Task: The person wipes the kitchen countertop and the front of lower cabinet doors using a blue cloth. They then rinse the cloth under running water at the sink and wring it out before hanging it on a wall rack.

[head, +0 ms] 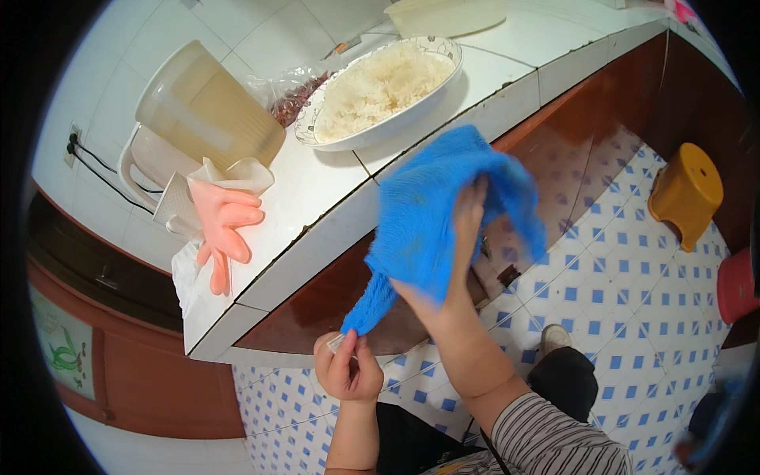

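A blue towel-like cloth (424,202) hangs in the air before the white-tiled counter's front edge. My left hand (349,368) pinches one narrow corner of it, where a small white tag (335,342) sticks out between thumb and fingers. Raised among the folds at the other side, my right hand (469,217) grips the cloth; its fingertips are partly hidden and blurred. The cloth's right flap is smeared by motion.
On the counter (291,219) stand an oval plate of rice (380,89), a plastic jug (208,107) and a pale basin (445,15). Pink rubber gloves (222,225) lie by the counter's left end. A yellow stool (689,193) and a red bucket (739,285) are on the tiled floor.
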A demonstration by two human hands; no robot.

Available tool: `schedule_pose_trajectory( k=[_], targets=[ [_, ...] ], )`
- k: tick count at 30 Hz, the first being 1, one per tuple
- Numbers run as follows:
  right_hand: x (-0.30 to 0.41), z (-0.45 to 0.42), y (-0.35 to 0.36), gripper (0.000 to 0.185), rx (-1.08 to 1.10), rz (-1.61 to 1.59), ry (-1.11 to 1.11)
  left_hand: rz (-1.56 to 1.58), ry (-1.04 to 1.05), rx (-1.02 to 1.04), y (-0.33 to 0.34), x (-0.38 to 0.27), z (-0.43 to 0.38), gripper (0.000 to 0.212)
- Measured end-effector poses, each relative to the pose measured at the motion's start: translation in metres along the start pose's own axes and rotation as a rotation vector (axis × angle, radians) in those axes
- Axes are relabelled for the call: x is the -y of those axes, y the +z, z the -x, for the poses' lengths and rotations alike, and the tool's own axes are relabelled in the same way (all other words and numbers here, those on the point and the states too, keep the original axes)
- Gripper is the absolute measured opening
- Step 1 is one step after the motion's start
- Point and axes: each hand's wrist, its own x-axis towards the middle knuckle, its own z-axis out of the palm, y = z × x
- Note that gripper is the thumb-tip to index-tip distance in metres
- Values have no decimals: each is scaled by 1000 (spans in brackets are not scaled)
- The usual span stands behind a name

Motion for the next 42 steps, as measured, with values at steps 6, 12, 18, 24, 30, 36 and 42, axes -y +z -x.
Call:
schedule_pose_trajectory(
  k=[6,12,18,24,30,36,42],
  targets=[
    [27,28,43,45,-63,295,-131,6,-112,-223,7,-5,-11,19],
    [21,-38,5,40,-184,294,-93,17,-149,-131,-17,3,-4,21],
    [45,23,42,17,-174,-62,-50,96,-241,-206,-14,-7,-8,21],
    [16,-49,-8,5,-217,31,-72,144,-284,-172,-25,-9,2,21],
    [-38,-103,-38,12,-468,297,17,185,-327,-199,-33,-13,5,20],
    [37,-23,11,11,-86,436,-53,292,-499,-231,-16,-12,13,18],
    [-16,-72,-24,14,-60,586,-102,334,-462,-205,-12,-11,5,16]
  ],
)
